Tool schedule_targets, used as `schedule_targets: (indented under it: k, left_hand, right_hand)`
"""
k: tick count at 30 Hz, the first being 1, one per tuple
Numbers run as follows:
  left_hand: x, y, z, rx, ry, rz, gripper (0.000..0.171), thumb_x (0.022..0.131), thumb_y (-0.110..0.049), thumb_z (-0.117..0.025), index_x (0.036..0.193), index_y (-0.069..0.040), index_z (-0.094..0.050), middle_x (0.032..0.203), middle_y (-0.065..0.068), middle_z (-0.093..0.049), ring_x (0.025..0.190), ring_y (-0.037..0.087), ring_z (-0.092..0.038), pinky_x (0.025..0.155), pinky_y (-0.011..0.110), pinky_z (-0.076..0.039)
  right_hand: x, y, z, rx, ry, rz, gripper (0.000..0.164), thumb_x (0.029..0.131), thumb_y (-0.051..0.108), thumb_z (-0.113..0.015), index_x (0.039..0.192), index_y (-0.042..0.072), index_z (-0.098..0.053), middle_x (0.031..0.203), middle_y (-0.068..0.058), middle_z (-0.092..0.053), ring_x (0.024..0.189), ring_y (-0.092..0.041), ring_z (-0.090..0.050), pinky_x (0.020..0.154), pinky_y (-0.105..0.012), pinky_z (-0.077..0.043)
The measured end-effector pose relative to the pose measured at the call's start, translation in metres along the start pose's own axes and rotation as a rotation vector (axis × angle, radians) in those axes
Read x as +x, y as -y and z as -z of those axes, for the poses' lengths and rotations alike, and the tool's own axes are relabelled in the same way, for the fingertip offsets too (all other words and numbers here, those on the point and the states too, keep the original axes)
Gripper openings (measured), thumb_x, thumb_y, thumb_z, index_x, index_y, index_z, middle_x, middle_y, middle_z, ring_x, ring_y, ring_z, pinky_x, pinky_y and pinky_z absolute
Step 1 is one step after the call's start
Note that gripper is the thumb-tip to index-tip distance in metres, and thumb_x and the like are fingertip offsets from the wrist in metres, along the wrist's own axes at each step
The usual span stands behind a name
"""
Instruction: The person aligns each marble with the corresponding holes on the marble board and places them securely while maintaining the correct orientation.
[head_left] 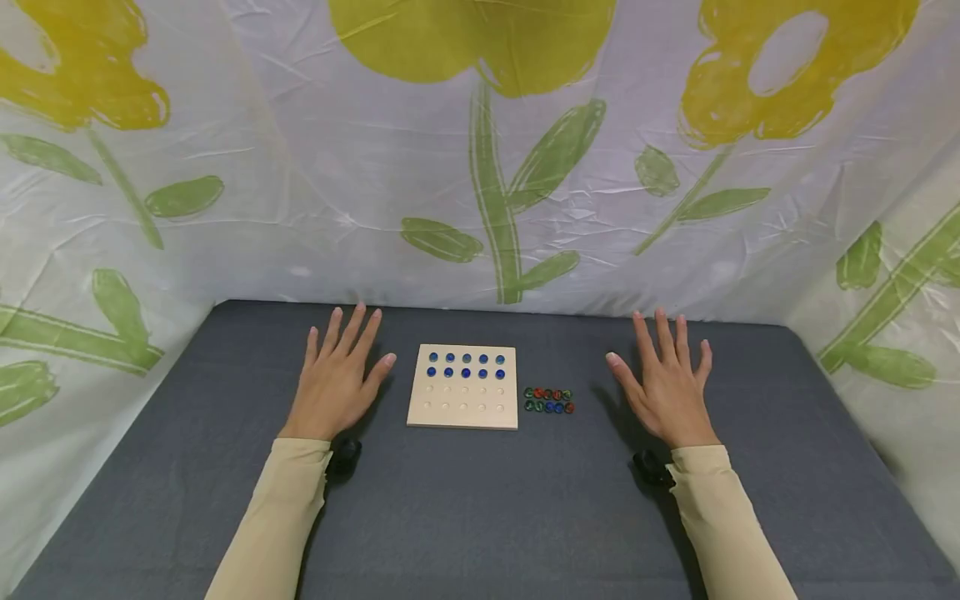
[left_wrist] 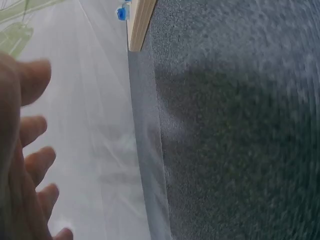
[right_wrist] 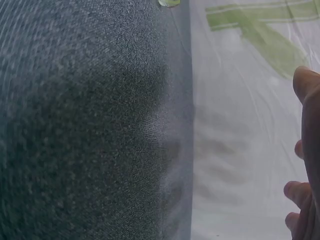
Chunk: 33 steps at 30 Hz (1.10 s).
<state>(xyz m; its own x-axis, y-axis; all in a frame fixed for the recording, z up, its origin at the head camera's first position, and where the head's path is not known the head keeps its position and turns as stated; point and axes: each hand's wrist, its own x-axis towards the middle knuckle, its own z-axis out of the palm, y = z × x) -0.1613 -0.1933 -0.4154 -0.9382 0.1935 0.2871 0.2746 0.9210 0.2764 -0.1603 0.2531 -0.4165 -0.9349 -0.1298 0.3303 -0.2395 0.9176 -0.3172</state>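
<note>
A pale wooden board (head_left: 463, 421) lies in the middle of the table. Blue glass marbles (head_left: 466, 372) fill its two far rows of hollows, while the two near rows are bare. Right beside the board, several green, red and blue marbles (head_left: 549, 407) form two short rows on the cloth. To the board's left is my left hand (head_left: 330, 392), palm down with fingers spread, holding nothing. My right hand (head_left: 671, 396) is held the same way to the right of the loose marbles. The left wrist view catches the board's edge (left_wrist: 142, 25) and one blue marble (left_wrist: 121, 13).
Dark grey cloth covers the table (head_left: 480, 517). A white curtain (head_left: 337, 208) printed with yellow flowers and green leaves hangs behind the far edge and along both sides. Each wrist carries a small black device, such as the left one (head_left: 345, 457).
</note>
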Motion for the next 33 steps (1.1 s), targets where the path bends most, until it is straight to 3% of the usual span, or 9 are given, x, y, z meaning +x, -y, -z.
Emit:
schedule_targets:
  k: [5, 12, 19, 33]
  left_hand:
    - [0.001, -0.002, -0.001, -0.015, 0.118, -0.013, 0.07, 0.106, -0.05, -0.046, 0.163, -0.014, -0.025, 0.168, 0.014, -0.017, 0.155, 0.038, -0.006, 0.122, 0.06, -0.001]
    - [0.001, -0.005, -0.007, -0.01, 0.214, -0.051, 0.074, 0.103, -0.055, -0.051, 0.162, -0.015, -0.028, 0.167, 0.014, -0.022, 0.153, 0.041, -0.014, 0.12, 0.063, -0.01]
    - [-0.005, -0.014, -0.01, -0.062, 0.333, -0.063, 0.075, 0.101, -0.053, -0.056, 0.161, -0.015, -0.031, 0.165, 0.016, -0.025, 0.152, 0.044, -0.015, 0.119, 0.066, -0.01]
    - [-0.007, -0.015, -0.01, -0.075, 0.441, -0.04, 0.085, 0.096, -0.064, -0.056, 0.162, -0.016, -0.031, 0.166, 0.016, -0.024, 0.152, 0.044, -0.014, 0.119, 0.066, -0.009]
  right_hand:
    - [0.0, 0.0, -0.001, 0.013, 0.019, -0.002, 0.076, 0.105, 0.057, -0.042, 0.164, 0.015, -0.019, 0.169, -0.02, -0.007, 0.154, -0.04, 0.006, 0.113, -0.073, 0.005]
    - [0.001, 0.001, -0.003, 0.019, 0.039, -0.003, 0.076, 0.105, 0.057, -0.043, 0.164, 0.013, -0.021, 0.167, -0.022, -0.012, 0.154, -0.043, 0.002, 0.112, -0.074, 0.002]
    - [0.0, 0.001, -0.006, 0.016, 0.052, 0.001, 0.076, 0.105, 0.057, -0.043, 0.164, 0.014, -0.021, 0.167, -0.022, -0.013, 0.154, -0.044, 0.001, 0.112, -0.075, 0.001]
    - [0.001, 0.003, -0.004, 0.021, 0.055, -0.002, 0.076, 0.105, 0.057, -0.043, 0.164, 0.015, -0.021, 0.167, -0.022, -0.013, 0.154, -0.042, 0.002, 0.112, -0.074, 0.002]
